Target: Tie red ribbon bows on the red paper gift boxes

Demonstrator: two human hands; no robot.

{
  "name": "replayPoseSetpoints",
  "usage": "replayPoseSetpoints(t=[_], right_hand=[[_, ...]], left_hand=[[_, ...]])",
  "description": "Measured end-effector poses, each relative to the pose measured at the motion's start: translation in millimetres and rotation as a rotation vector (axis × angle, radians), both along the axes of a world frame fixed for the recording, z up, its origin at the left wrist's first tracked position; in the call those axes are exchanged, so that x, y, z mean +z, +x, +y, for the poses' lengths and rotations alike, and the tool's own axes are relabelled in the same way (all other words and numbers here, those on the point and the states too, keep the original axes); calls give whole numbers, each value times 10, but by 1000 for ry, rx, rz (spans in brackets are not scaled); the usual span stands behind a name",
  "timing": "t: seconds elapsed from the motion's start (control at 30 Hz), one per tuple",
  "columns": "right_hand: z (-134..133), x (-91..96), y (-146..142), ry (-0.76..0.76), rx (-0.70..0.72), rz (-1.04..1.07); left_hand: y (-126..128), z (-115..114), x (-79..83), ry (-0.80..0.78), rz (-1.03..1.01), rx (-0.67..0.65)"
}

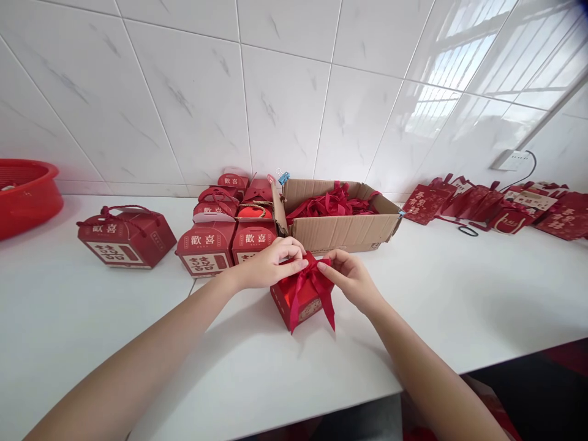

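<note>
Right in front of the cardboard box (pixel 340 233), your left hand (pixel 269 264) and right hand (pixel 351 278) both pinch the red ribbon (pixel 316 283) sitting between them atop the little red box (pixel 296 306), neither hand nearer.

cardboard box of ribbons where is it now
Head view, centre: the cardboard box sits on the counter behind the ribboned red box, right of the gift boxes.

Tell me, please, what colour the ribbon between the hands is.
The ribbon is glossy red, matching its box; the head view shows it best.
</note>
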State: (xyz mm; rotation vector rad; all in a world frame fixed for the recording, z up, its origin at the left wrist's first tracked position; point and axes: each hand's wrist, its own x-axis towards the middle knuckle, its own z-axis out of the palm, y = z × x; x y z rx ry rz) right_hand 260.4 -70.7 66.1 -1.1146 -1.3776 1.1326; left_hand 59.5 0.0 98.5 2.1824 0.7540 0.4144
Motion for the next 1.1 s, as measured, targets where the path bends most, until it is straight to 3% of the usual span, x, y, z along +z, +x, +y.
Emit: replayPoseSetpoints(t=[0.17, 0.47, 0.73, 1.1], right_hand=[[32, -89, -7, 159, -42, -108], [-6, -68, 96, 535, 89, -491], [3, -94, 197, 564, 239, -596], [-28, 43, 314, 551, 423, -647]], left_hand=[[49, -30, 14, 7, -57, 32], [96, -85, 16, -16, -46, 97], [96, -105, 28, 39, -38, 93], [14, -48, 35, 62, 3, 119]])
